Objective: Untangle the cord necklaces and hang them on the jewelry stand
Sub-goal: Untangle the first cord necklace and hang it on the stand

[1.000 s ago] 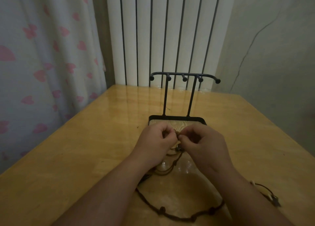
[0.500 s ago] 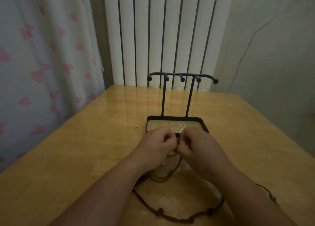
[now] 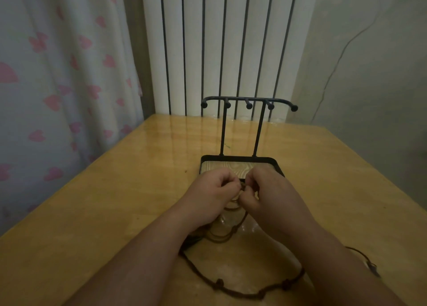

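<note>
Near edge: cord necklaces [image 3: 218, 283] are laid on the table [image 3: 111, 204], one dark knotted loop curving between the two forearms. A further cord end [image 3: 371, 264] is seen on the table just outside the right forearm (whether it is joined to the loop cannot be told).

Mid-field: strands are led up from the loop into both hands. The left hand [image 3: 211, 191] is curled, a tangle of cord pinched at its fingertips. The right hand [image 3: 271, 189] is curled likewise and the same tangle is pinched; the two sets of fingertips are nearly touching.

Just beyond the knuckles: the jewelry stand [image 3: 247, 99] is set upright, its black-rimmed tray base partly covered by the hands. Nothing is hung on its ball-tipped pegs.

Far: a white ribbed radiator [image 3: 219, 40] is placed behind the table; a curtain [image 3: 57, 79] printed with pink hearts is hung at left.
</note>
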### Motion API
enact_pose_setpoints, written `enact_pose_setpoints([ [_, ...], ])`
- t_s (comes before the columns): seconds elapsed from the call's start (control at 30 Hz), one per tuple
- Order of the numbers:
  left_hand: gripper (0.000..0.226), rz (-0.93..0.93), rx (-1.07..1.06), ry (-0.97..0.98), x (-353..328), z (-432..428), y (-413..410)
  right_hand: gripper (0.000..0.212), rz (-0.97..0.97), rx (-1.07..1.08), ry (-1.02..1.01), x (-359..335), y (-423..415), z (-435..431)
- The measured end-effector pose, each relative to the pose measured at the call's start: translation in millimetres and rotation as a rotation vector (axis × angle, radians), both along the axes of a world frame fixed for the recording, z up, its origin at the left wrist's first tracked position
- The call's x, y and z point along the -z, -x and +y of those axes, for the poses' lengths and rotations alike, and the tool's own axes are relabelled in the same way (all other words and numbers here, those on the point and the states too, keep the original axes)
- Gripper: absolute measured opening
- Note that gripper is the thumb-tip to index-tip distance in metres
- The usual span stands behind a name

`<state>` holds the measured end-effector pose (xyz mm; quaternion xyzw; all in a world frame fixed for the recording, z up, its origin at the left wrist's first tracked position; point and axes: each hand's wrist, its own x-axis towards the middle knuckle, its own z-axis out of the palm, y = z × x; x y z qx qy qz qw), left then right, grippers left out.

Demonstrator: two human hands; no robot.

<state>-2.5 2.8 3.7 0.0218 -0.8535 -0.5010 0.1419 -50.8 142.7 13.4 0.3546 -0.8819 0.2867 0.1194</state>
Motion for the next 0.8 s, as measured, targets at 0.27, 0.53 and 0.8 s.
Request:
enact_pose_setpoints([
  [0.27, 0.019, 0.059, -0.025, 0.056, -2.7, 0.8, -1.7, 0.019, -0.074, -0.067, 0.085, 3.6, 1.8, 0.9],
  [0.53, 0.022, 0.058, -0.002, -0.106, -4.8, 1.5, -3.4, 0.013, -0.342, -0.118, 0.393, 7.2, -1.2, -3.3],
  [0.8, 0.022, 0.048, 0.036, -0.16, -6.4, 1.8, -4.6, 0.013, -0.355, -0.144, 0.479, 7.4, -5.6, -6.0],
])
